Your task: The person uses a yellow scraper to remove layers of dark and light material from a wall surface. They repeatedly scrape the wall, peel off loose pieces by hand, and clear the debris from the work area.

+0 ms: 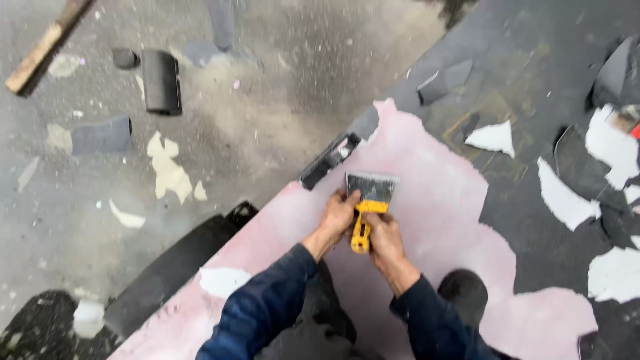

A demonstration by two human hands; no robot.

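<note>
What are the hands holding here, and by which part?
Both hands, left hand and right hand, grip a scraper by its yellow handle; its blade rests on the pink surface.

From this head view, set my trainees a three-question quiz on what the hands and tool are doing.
1. True or false: both hands grip the scraper.
2. What colour is the scraper's handle?
3. The blade rests on: A) pink surface B) grey concrete floor C) wooden stick

Key:
1. True: left hand and right hand both hold it.
2. Yellow.
3. A
</note>
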